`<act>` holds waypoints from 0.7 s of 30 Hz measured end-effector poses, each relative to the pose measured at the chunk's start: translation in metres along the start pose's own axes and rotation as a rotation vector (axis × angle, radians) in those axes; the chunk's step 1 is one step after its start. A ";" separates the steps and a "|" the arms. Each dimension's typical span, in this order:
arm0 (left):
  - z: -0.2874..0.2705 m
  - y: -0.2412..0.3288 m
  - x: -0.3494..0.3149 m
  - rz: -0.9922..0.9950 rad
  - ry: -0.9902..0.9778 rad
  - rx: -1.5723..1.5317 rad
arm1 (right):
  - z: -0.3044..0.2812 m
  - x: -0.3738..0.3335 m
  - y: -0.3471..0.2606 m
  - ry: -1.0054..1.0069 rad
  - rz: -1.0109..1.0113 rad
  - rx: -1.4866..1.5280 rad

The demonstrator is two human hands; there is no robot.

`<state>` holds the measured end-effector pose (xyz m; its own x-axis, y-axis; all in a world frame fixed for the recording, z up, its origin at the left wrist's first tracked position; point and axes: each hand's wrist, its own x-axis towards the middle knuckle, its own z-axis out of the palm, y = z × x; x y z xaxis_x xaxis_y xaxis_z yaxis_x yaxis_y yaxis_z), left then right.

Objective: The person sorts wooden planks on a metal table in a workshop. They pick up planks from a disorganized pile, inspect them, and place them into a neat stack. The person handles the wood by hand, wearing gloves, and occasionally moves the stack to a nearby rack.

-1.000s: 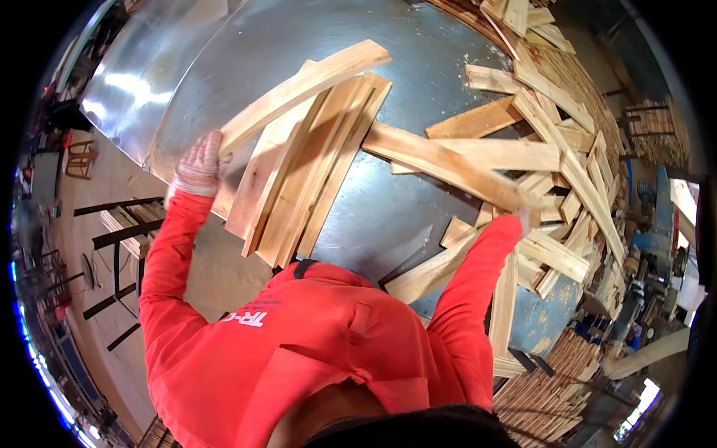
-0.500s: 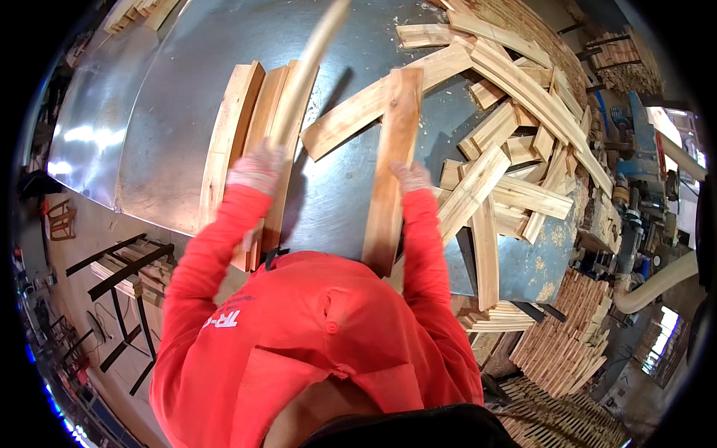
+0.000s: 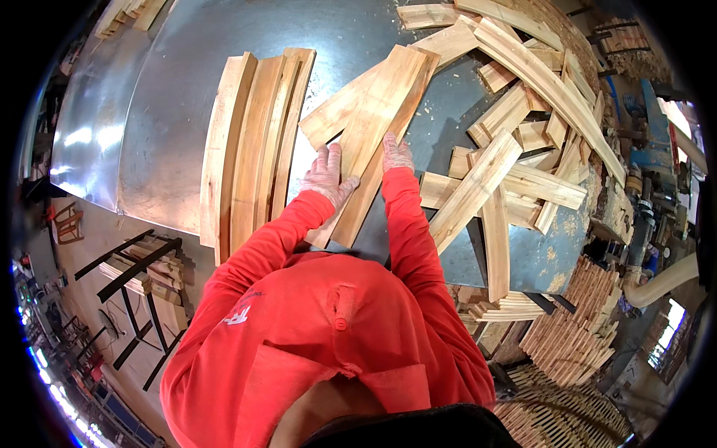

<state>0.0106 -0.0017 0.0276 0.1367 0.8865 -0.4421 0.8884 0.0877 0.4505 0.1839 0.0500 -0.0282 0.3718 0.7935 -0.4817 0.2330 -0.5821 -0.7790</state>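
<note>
Two wooden boards lie stacked and slanted in front of me on the metal table. The upper wooden board covers most of the lower board, whose right side shows. My left hand rests against the upper board's left edge, fingers spread and thumb on its face. At the stack's right edge is my right hand, its fingers stretched along the wood. Beneath the far part of the stack runs another angled board. Left of my hands, several curved boards stand side by side in a row.
A loose heap of wooden pieces covers the right side of the metal table. Stacked boards stand below at the right. A black metal frame holding wood is on the floor at left.
My left hand has set its pale board down and moved right. Two boards now lie stacked between my hands, tilted further right, and the row at left has one more piece.
</note>
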 end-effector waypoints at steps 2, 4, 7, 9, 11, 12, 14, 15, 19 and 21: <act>0.002 0.003 0.010 0.003 -0.091 -0.078 | 0.000 0.003 0.007 -0.012 -0.038 0.125; 0.008 0.005 0.016 0.042 -0.089 -0.117 | 0.009 0.017 0.025 -0.020 -0.121 0.357; 0.008 0.014 0.011 0.084 -0.179 -0.152 | 0.004 0.019 0.019 -0.021 -0.091 0.248; 0.015 0.001 0.009 0.200 -0.179 -0.208 | 0.001 0.006 -0.003 -0.040 -0.073 0.172; 0.003 -0.015 0.001 0.289 -0.139 -0.264 | -0.002 -0.011 -0.018 -0.063 -0.053 0.066; -0.008 -0.024 -0.007 0.301 0.006 -0.187 | -0.010 -0.021 -0.023 -0.082 -0.046 -0.002; -0.027 -0.039 -0.022 0.209 0.460 0.154 | -0.014 -0.008 -0.002 -0.105 -0.048 0.062; -0.040 -0.033 -0.029 -0.052 0.404 0.324 | -0.014 0.006 0.028 -0.099 -0.036 0.188; -0.041 -0.084 -0.036 -0.372 0.092 0.342 | -0.004 -0.033 0.025 -0.222 -0.114 0.475; -0.046 -0.092 -0.037 -0.395 0.133 0.319 | 0.001 -0.053 0.044 -0.247 -0.169 0.477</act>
<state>-0.0961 -0.0214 0.0377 -0.2739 0.8659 -0.4185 0.9532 0.3022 0.0015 0.1738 -0.0176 -0.0373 0.1302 0.9201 -0.3694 -0.1820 -0.3440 -0.9212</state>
